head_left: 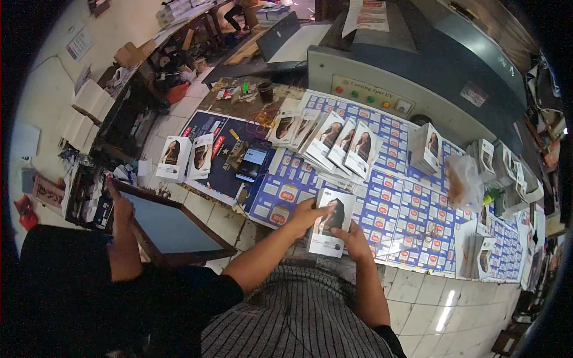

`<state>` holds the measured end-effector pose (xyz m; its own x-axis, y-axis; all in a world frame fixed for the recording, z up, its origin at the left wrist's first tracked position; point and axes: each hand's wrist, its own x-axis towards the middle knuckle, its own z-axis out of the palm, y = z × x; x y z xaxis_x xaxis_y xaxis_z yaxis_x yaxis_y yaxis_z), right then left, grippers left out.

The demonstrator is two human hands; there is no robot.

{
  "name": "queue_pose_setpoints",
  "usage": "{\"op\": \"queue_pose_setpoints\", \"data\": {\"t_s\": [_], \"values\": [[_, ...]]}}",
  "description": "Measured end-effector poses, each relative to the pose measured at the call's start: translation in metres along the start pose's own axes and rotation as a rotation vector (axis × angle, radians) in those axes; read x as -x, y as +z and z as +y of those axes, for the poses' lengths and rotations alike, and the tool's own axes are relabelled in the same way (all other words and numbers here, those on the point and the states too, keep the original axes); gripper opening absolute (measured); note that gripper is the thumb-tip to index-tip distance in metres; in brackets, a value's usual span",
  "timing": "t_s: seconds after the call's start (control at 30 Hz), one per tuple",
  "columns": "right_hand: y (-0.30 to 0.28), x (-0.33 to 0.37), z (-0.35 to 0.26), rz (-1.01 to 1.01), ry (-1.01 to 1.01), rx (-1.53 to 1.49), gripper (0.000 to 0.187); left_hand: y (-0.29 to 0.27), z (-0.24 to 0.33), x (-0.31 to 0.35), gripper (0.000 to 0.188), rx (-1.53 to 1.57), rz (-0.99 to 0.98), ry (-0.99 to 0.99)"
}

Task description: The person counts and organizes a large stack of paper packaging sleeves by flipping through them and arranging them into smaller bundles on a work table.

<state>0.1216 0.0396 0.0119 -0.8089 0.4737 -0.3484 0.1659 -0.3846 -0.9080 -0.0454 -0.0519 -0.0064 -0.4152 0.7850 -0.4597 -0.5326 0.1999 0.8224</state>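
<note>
Both my hands hold a white printed carton [327, 243] with a picture of a long-haired person on its front. It is held above the near edge of the table. My left hand [307, 216] grips its upper left side, thumb lying across the front. On the lower right side, my right hand [356, 241] has its thumb pressed on the front. Whether it is one carton or a thin stack, I cannot tell. Just beyond lies a fanned pile of similar cartons [360, 149]. More lean cartons [286, 126] overlap at that pile's left.
Two smaller carton stacks [174, 156] and a phone [252, 162] lie left on a dark sheet. Bundled cartons [427, 146] and a plastic bag [464, 182] are right. Behind stands a machine with buttons [370, 95]. At left, another person's hand [123, 210] is at a wood-framed screen [173, 224].
</note>
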Motion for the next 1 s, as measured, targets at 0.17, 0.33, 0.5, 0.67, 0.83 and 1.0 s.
{"op": "queue_pose_setpoints", "data": {"t_s": [0.17,0.33,0.5,0.67,0.83,1.0], "values": [[0.008,-0.006,-0.019,0.257,0.131,0.838,0.055,-0.029,-0.041,-0.034,0.032,-0.051,0.048,0.025],[0.023,-0.055,0.0,0.204,-0.617,1.275,0.053,-0.02,-0.028,-0.036,0.028,-0.326,0.167,-0.031],[0.022,-0.085,0.026,0.146,-0.525,1.305,0.059,-0.035,-0.035,-0.043,0.029,-0.178,0.18,-0.063],[0.02,-0.083,0.019,0.095,-0.52,1.229,0.06,-0.029,-0.027,-0.035,0.029,-0.023,0.159,-0.107],[0.021,-0.087,0.018,0.096,-0.49,1.25,0.052,-0.03,-0.024,-0.034,0.031,-0.063,0.186,-0.157],[0.02,-0.09,0.025,0.122,-0.48,1.208,0.048,-0.027,-0.005,-0.027,0.044,-0.628,0.153,0.014]]}}
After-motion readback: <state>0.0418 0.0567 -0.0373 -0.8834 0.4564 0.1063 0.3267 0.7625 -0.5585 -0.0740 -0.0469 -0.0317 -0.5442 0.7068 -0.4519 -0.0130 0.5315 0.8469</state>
